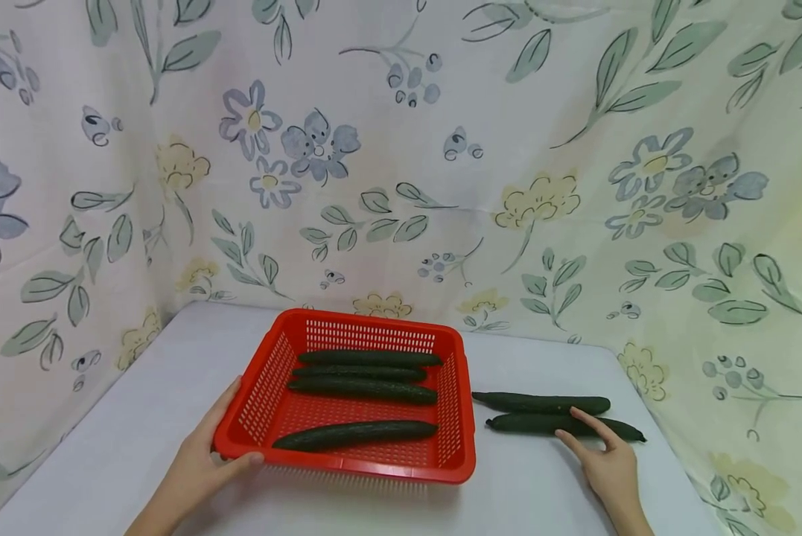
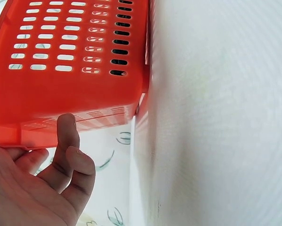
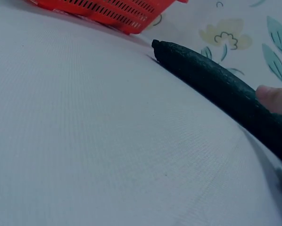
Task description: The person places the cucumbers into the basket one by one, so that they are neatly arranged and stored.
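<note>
A red plastic basket [image 1: 340, 465] with slotted sides holds several dark green cucumbers, three towards its back and one cucumber [image 1: 357, 433] near the front. At the basket's front left corner my left hand [image 1: 202, 454] grips the rim, thumb over the front edge; the left wrist view shows bent fingers [image 2: 68, 136] against the outer wall. To the right of the basket, my right hand [image 1: 611, 469] pinches the nearer cucumber [image 1: 528, 423], thumb on one side and forefinger across it. The right wrist view shows that cucumber [image 3: 202, 73] with fingertips on it.
Just behind the held cucumber lies another cucumber [image 1: 541, 403], close alongside it. Everything stands on a white-covered table [image 1: 528, 499]. A floral cloth [image 1: 401, 149] hangs behind the table and along both sides.
</note>
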`<move>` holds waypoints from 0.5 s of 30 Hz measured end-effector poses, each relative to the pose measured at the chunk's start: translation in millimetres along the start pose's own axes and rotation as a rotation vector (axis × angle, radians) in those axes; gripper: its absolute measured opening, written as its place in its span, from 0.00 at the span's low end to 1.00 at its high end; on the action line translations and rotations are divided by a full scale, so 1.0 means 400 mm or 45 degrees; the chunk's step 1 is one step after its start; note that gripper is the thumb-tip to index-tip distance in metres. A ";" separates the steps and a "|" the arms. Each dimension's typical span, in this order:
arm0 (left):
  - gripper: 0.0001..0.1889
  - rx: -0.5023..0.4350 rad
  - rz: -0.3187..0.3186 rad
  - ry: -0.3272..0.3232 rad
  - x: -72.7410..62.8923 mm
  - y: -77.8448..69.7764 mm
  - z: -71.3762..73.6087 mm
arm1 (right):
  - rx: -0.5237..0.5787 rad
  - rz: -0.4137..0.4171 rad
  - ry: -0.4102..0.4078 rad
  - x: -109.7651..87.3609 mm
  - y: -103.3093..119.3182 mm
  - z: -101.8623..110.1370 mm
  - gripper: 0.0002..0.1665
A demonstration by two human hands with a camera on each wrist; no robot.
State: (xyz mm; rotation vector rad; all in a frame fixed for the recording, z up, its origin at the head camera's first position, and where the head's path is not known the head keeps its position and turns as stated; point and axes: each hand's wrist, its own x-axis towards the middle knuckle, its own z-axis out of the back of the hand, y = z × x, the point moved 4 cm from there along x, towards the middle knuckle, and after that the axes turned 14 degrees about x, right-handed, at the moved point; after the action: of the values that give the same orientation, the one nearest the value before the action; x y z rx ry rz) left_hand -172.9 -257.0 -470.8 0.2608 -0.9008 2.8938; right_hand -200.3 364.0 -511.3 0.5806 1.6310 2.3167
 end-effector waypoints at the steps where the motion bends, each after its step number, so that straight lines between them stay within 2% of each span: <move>1: 0.62 -0.006 0.004 0.008 -0.002 0.000 -0.001 | -0.033 0.013 0.010 0.000 0.000 0.000 0.35; 3: 0.62 -0.017 0.014 0.020 -0.005 0.000 -0.002 | -0.102 0.056 0.022 0.000 0.001 0.001 0.35; 8: 0.62 -0.026 0.016 0.013 -0.005 0.002 -0.003 | -0.247 0.243 0.035 0.005 0.005 0.001 0.34; 15: 0.62 0.003 -0.004 -0.015 -0.001 0.003 -0.002 | -0.355 0.483 0.093 0.007 0.007 0.010 0.23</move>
State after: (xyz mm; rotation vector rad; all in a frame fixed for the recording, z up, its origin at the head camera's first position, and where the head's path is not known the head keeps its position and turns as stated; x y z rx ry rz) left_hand -172.9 -257.3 -472.2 0.2799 -0.8985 2.8939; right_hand -200.9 367.6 -507.1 0.8056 1.2772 2.8032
